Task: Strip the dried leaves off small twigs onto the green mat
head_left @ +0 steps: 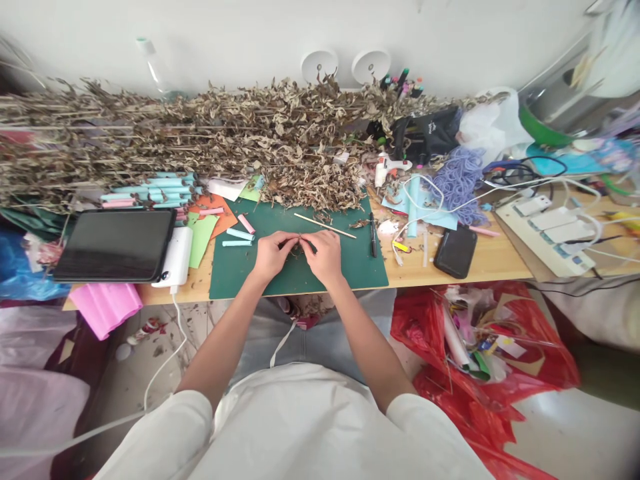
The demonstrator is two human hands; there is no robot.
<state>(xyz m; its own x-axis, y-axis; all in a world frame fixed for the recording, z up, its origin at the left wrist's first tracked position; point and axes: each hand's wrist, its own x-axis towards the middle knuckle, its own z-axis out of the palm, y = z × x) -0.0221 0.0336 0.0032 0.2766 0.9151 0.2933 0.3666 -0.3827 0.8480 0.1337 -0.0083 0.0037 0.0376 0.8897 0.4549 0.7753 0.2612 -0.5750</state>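
My left hand (271,255) and my right hand (324,256) meet above the front of a green cutting mat (235,275). Both are closed, thumbs and forefingers pinching a small brown dried plant bit (299,241) that the fingers mostly cover. A thin wooden stick (325,225) lies just beyond the hands. Left of them are short light-blue paper rolls (240,234) and a pink roll (246,223). A black pen (373,235) rests near the mat's right edge. Loose dried leaves (315,183) are heaped at the back of the mat.
Long dried leafy stems (200,127) stretch along the wall. To the left are a black tablet (115,245), a white power bank (174,257) and stacked blue rolls (160,191). To the right are a glue gun (387,168), purple yarn (460,183), a black case (455,251) and a power strip (547,233).
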